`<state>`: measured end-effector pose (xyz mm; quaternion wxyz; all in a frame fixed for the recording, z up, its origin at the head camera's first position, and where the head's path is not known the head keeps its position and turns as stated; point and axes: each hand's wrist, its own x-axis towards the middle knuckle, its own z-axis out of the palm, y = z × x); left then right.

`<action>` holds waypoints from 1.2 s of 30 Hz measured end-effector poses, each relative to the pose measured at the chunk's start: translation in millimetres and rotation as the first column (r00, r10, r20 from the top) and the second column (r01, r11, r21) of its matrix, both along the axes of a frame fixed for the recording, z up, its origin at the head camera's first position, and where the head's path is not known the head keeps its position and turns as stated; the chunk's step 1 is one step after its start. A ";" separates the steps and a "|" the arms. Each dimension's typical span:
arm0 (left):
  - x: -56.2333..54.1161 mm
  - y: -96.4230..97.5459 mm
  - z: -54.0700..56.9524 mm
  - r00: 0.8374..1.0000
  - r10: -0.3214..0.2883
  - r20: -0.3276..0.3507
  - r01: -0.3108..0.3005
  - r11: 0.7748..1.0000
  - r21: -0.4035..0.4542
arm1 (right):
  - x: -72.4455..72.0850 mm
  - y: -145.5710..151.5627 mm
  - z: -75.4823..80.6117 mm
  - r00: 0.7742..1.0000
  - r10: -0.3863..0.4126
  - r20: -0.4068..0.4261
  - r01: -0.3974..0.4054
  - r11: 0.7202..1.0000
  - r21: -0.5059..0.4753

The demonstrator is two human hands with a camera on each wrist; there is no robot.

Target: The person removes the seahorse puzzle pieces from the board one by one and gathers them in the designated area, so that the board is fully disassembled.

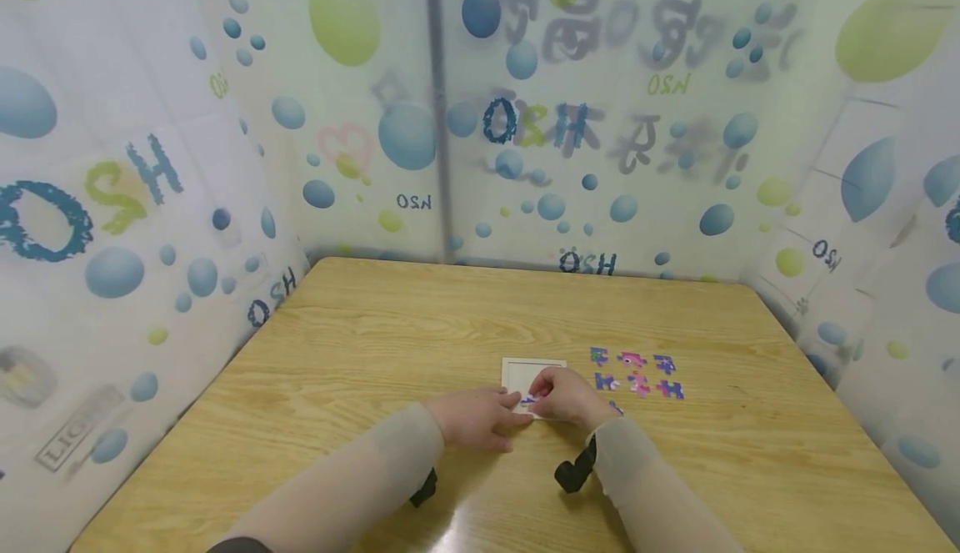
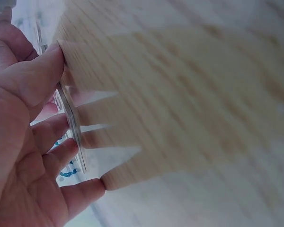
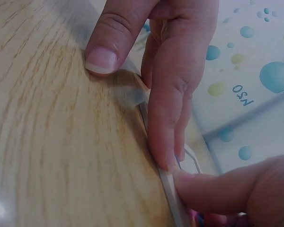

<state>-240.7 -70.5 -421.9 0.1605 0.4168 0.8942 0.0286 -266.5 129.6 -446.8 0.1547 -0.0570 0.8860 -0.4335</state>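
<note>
A small square puzzle tray with a pale raised rim lies on the wooden table. My left hand rests at its lower left corner with fingers extended, some on the rim and another touching the table. Over the tray, my right hand pinches a small purple-blue jigsaw piece low in the left part of the tray. In the right wrist view my right thumb is at the tray rim, beside a left fingertip. The fingers of my right hand partly cover the piece.
Right of the tray, loose jigsaw pieces lie in rows, among them a pink one and a purple one. Another piece is partly hidden by my right wrist. Printed curtains enclose the table at the back and sides.
</note>
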 end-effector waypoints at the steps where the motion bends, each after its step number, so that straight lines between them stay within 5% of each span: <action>1: 0.0 0.1 -0.2 1.000 -0.001 -0.002 0.001 1.000 0.001 | 0.2 0.1 0.2 1.000 -0.005 0.005 0.005 1.000 -0.004; 36: -0.9 -0.9 -2.2 1.000 -0.011 -0.004 0.011 1.000 0.001 | -0.9 5.7 -5.7 1.000 -0.022 0.017 0.023 0.995 -0.099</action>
